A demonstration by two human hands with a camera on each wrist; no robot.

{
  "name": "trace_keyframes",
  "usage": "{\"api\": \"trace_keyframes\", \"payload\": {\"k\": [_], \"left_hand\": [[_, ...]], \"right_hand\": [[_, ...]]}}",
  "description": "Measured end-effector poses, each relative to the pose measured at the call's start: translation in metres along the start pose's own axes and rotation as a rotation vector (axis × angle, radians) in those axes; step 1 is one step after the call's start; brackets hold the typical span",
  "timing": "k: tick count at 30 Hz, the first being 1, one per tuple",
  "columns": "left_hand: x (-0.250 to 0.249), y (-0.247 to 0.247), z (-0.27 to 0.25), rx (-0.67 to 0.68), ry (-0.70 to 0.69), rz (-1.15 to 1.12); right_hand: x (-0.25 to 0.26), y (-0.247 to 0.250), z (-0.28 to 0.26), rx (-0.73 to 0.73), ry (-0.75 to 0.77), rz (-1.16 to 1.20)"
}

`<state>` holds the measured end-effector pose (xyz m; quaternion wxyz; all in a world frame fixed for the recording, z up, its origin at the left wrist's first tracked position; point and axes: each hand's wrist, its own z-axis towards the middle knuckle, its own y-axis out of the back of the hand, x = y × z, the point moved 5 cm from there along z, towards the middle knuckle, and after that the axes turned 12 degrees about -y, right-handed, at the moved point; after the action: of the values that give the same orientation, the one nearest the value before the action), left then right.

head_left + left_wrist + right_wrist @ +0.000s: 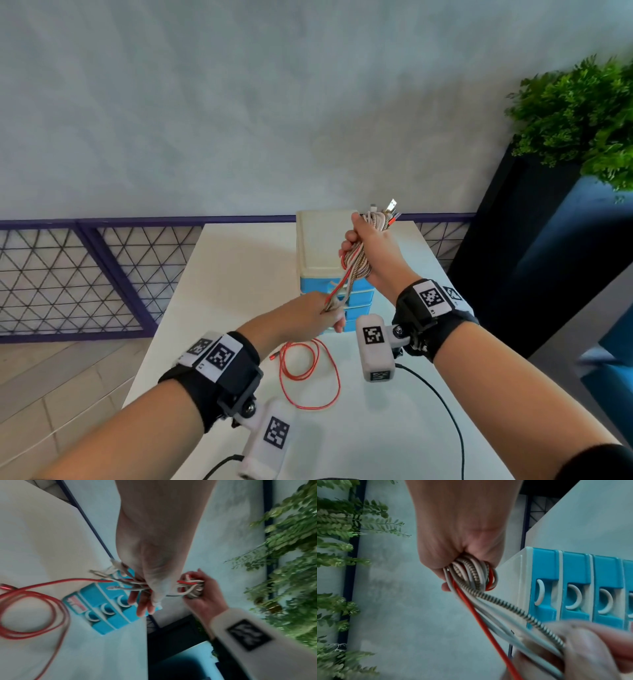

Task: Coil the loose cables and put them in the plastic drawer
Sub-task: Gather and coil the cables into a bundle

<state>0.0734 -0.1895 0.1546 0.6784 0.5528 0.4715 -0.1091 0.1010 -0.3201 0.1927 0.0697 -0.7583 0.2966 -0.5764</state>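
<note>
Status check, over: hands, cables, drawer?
Right hand grips cable bundle; left hand pinches its trailing ends. Red cable loose on table. Drawer unit drawers shut.

The cable bundle [358,260] mixes red, grey-white and a black-and-beige striped strand. Before the blue-fronted, cream-topped drawer unit [325,246], a red cable [308,373] loops on the white table [239,274].

Left of the left hand [310,313] the white worktop [236,274] lies free; the blue-and-white plastic drawer unit [322,260] stands just beyond it, loose red cable [308,373] below.
</note>
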Motion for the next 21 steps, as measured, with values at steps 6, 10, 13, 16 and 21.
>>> {"api": "trace_keyframes", "payload": {"k": [6, 10, 13, 16, 21], "left_hand": [[0.034, -0.007, -0.012, -0.057, -0.003, -0.058], [0.043, -0.005, -0.017, -0.049, 0.041, -0.065], [0.037, -0.001, -0.015, -0.004, -0.015, -0.035], [0.026, 0.007, -0.012, -0.049, 0.008, -0.204], [0.011, 0.018, -0.01, -0.143, 0.011, -0.437]], "right_hand": [[0.01, 0.001, -0.004, -0.064, 0.101, -0.002], [0.017, -0.001, -0.007, -0.075, 0.14, -0.052], [0.02, -0.005, -0.008, -0.067, 0.168, -0.116], [0.023, -0.007, -0.008, -0.072, 0.151, -0.141], [0.019, -0.012, -0.006, -0.025, 0.104, -0.087]]}}
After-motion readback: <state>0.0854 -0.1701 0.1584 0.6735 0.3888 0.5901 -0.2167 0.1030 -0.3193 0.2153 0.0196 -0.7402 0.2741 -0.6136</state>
